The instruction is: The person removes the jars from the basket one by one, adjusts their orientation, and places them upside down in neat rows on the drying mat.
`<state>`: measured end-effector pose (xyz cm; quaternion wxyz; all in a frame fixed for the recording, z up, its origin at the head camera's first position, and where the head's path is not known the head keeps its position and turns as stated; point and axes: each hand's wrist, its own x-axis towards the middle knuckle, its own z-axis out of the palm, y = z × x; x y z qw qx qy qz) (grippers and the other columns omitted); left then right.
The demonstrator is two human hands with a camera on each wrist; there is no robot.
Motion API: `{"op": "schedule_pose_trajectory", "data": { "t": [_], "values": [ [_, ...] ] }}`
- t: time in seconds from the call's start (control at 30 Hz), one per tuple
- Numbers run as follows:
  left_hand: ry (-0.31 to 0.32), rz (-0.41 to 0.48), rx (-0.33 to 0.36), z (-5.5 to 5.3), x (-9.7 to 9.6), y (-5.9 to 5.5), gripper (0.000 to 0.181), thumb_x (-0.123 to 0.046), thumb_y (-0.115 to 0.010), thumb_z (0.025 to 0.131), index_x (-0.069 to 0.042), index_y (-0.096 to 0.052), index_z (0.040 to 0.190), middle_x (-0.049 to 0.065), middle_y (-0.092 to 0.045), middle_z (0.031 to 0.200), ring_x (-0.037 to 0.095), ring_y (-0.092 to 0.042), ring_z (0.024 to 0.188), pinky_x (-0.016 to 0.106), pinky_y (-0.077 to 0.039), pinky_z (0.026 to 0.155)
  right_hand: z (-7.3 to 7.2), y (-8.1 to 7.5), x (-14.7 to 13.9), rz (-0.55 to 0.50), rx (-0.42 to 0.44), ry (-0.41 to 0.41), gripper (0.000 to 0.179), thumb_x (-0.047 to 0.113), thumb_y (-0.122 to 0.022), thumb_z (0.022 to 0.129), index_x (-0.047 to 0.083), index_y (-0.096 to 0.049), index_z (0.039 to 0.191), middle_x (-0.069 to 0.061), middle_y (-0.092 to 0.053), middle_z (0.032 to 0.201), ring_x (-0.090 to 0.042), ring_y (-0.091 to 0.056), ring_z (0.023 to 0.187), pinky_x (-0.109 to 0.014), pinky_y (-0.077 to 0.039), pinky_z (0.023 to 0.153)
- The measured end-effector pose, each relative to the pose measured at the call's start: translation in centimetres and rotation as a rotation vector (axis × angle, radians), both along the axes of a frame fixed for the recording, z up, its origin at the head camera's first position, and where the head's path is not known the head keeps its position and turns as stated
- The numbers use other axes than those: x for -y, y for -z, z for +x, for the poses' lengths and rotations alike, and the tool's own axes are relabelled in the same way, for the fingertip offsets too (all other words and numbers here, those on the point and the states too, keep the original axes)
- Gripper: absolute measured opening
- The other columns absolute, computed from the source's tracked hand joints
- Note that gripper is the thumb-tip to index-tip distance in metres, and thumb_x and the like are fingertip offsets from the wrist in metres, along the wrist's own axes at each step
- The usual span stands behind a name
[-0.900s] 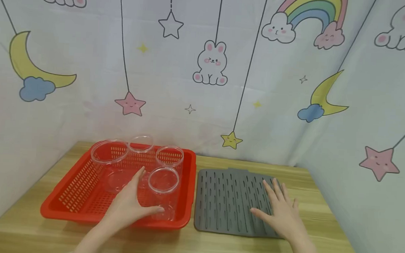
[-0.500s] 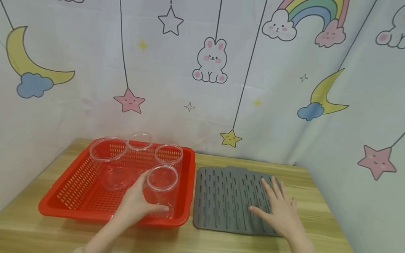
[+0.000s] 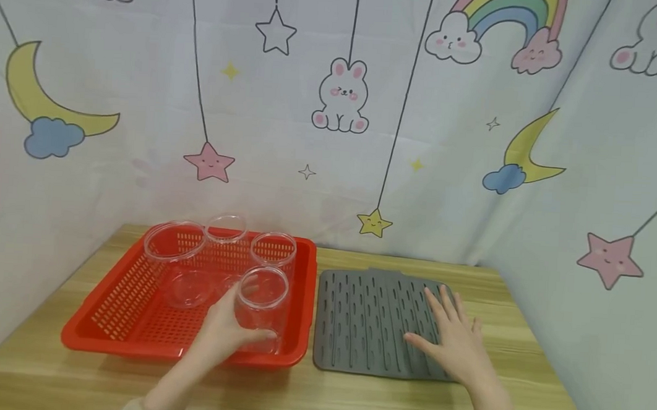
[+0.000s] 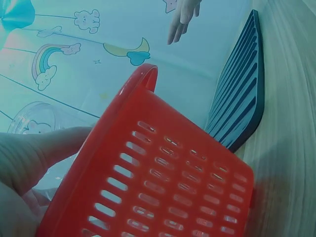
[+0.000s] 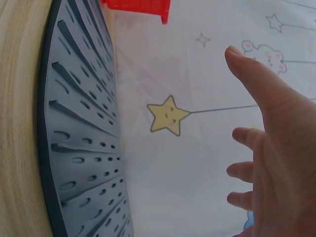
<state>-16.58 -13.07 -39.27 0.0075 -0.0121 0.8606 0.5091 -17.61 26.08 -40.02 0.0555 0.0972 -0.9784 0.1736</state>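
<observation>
In the head view my left hand (image 3: 223, 326) reaches into a red plastic basket (image 3: 126, 347) and grips a tall clear cup (image 3: 261, 316) standing at the basket's front right. The thumb lies across the near side and the fingers curl behind it. From the left wrist, the thumb (image 4: 47, 150) shows beyond the basket wall, and part of the cup (image 4: 34, 116) rises past it. My right hand (image 3: 457, 348), fingers spread and holding nothing, hovers over the right part of a grey slotted drying mat (image 3: 367, 324).
Other clear containers stand in the basket: a wide one (image 3: 187, 290) at left, a cup (image 3: 273, 250) behind the gripped one, and another (image 3: 225, 229) at the back. The wooden table (image 3: 307, 402) ends at a patterned curtain (image 3: 289, 104).
My left hand has moved right and closed around the clear cup. The right hand stays almost where it was, and the head view tilts slightly down.
</observation>
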Motion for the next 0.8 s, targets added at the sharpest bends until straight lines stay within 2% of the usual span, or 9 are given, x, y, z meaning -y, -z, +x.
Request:
{"op": "schedule_pose_trajectory", "data": {
  "t": [0.13, 0.3, 0.57, 0.7, 0.8],
  "values": [
    [-0.009, 0.028, -0.008, 0.1, 0.1, -0.2, 0.1, -0.034, -0.09, 0.066, -0.019, -0.034, 0.147, 0.009, -0.051, 0.142, 0.033, -0.051, 0.126, 0.054, -0.051, 0.096, 0.0, 0.1, 0.0, -0.01, 0.007, 0.0, 0.092, 0.058, -0.064, 0.086, 0.019, -0.02, 0.157, -0.024, -0.011, 0.162, -0.051, -0.006, 0.147, -0.086, -0.006, 0.097],
    [-0.05, 0.041, -0.034, 0.5, 0.1, -0.7, 0.096, -0.032, -0.09, 0.067, -0.019, -0.037, 0.146, 0.01, -0.053, 0.139, 0.032, -0.051, 0.123, 0.052, -0.053, 0.094, -0.1, -0.1, 0.2, -0.014, 0.016, -0.003, 0.093, 0.057, -0.064, 0.086, 0.019, -0.018, 0.157, -0.022, -0.01, 0.162, -0.05, -0.005, 0.147, -0.085, -0.007, 0.099],
    [-0.112, 0.074, -0.116, 1.1, -0.2, -2.0, 0.096, -0.027, -0.089, 0.069, -0.021, -0.036, 0.149, 0.009, -0.05, 0.144, 0.031, -0.048, 0.126, 0.055, -0.051, 0.096, -0.1, -0.8, 0.4, -0.041, -0.045, -0.012, 0.093, 0.052, -0.067, 0.087, 0.011, -0.021, 0.156, -0.023, -0.016, 0.161, -0.05, -0.013, 0.146, -0.083, -0.013, 0.1],
    [-0.133, 0.1, -0.197, 1.2, -0.7, -2.6, 0.095, -0.026, -0.089, 0.07, -0.021, -0.036, 0.149, 0.009, -0.05, 0.144, 0.03, -0.048, 0.125, 0.055, -0.052, 0.095, -0.1, -1.3, 0.5, -0.122, -0.084, -0.014, 0.092, 0.043, -0.07, 0.088, 0.003, -0.021, 0.154, -0.027, -0.022, 0.158, -0.051, -0.02, 0.143, -0.076, -0.019, 0.106],
    [-0.14, 0.119, -0.314, 1.3, -1.4, -3.0, 0.092, -0.021, -0.09, 0.068, -0.019, -0.041, 0.146, 0.008, -0.053, 0.14, 0.028, -0.051, 0.123, 0.055, -0.052, 0.093, 0.1, -1.6, 0.5, -0.197, -0.093, 0.001, 0.091, 0.038, -0.071, 0.088, 0.0, -0.02, 0.154, -0.03, -0.026, 0.155, -0.052, -0.025, 0.14, -0.071, -0.023, 0.109]
  ]
}}
